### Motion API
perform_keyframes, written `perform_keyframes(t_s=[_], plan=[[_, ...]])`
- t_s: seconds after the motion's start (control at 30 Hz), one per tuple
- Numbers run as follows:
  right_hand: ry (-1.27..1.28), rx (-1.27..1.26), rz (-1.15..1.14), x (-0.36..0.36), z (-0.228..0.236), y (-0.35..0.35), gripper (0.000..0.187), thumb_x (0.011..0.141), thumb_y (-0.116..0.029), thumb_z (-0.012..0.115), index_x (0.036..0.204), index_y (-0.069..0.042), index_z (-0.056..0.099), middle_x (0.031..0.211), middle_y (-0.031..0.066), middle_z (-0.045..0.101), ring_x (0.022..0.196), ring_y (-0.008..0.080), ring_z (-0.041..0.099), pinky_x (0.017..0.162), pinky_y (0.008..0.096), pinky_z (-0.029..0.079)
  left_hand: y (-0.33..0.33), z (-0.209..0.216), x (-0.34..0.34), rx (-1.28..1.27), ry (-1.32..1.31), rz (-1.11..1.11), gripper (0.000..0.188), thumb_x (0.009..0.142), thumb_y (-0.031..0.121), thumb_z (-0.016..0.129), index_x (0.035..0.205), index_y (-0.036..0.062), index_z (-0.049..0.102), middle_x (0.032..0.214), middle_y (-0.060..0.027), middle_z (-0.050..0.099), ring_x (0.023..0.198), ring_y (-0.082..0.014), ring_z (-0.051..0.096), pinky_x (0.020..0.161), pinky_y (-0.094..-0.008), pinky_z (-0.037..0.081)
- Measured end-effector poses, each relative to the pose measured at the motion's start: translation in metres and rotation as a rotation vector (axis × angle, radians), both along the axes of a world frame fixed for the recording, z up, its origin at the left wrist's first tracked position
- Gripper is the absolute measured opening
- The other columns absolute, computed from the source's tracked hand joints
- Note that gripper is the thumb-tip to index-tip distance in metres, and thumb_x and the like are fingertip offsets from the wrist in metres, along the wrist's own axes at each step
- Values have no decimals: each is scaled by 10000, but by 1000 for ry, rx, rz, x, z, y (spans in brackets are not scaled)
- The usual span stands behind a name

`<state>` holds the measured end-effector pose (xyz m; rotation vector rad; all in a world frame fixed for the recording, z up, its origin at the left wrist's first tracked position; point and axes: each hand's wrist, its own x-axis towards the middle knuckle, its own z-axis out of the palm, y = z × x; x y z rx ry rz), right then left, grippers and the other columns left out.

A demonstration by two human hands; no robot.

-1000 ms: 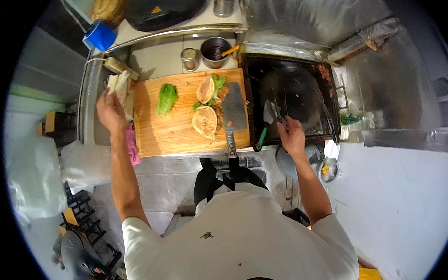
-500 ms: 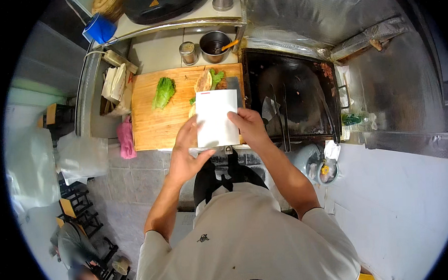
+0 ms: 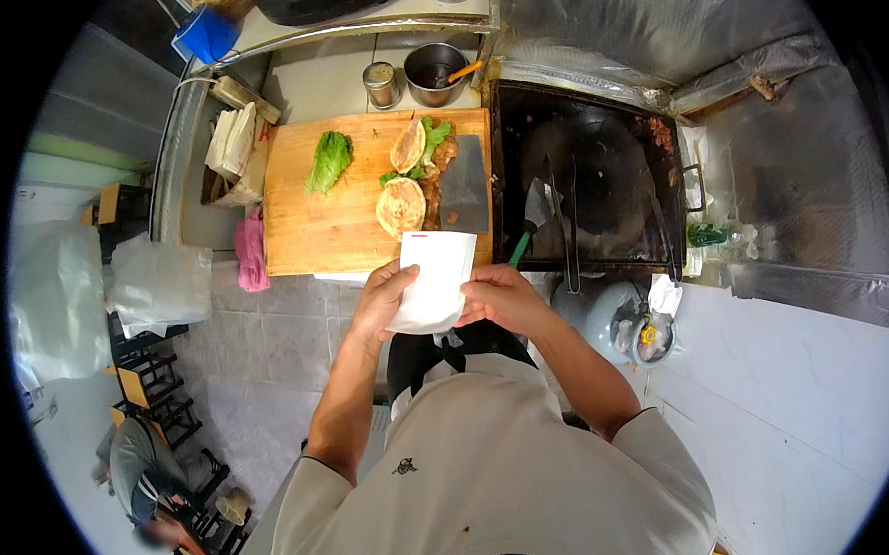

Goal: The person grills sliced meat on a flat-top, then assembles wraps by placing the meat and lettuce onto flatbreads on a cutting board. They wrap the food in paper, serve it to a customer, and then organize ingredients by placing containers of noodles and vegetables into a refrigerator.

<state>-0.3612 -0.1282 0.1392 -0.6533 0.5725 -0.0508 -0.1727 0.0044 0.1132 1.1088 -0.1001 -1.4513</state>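
Note:
Between both hands I hold a white paper bag (image 3: 435,278) with a small red mark near its top edge, just off the near edge of the wooden cutting board (image 3: 298,209). My left hand (image 3: 387,300) grips its left side, thumb on the front. On the right side my right hand (image 3: 503,300) pinches it low down. Beyond the bag, a round flatbread (image 3: 400,207) and a second flatbread (image 3: 408,146) lie with lettuce and browned filling. A cleaver's wide dark blade (image 3: 465,182) is flat beside them. More green lettuce (image 3: 330,162) rests farther left.
To the right is a dark griddle (image 3: 599,191) with a green-handled scraper (image 3: 531,219) and metal tongs (image 3: 569,222) on it. A metal pot (image 3: 438,76) and a shaker jar (image 3: 382,86) stand behind the board. A pink cloth (image 3: 252,249) hangs at its left. Someone sits at the far lower left.
The bag has come down toward me and tilted, uncovering the flatbreads and the cleaver blade. My left hand's fingers and thumb have closed on it; my right hand has slid lower along its side.

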Motion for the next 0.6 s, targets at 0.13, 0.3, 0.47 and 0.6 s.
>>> perform_keyframes(t_s=[0.13,0.3,0.47,0.6], plan=[[123,-295,-13,-18,-22,1,181,995,-138,595,1025,23,671,819,84,708,649,157,686,609,303,586,0,-5,-11,11,-134,-30,289,995,159,592,1223,-15,626,1081,-72,701,918,-139,660,831,-293,532],[450,-1072,172,-25,-48,-8,203,985,-159,591,841,-27,648,712,39,658,648,120,644,573,267,518,-5,-13,-36,-87,-501,-42,253,1041,145,537,1220,-18,612,1053,-30,681,902,-82,604,811,-262,507],[261,-157,-65,-30,-51,-17,180,1005,-229,562,949,-76,640,920,22,696,803,242,696,646,385,549,-7,-31,-44,20,-614,-182,296,1049,229,543,1160,-38,608,906,-17,631,826,-69,525,744,-246,472],[54,270,-69,-11,17,-16,290,1028,-289,555,1276,-147,501,1039,73,653,943,249,694,686,358,559,-23,-34,-42,155,-625,19,385,1063,336,507,1094,-25,639,845,-8,618,766,-80,524,708,-255,460]])
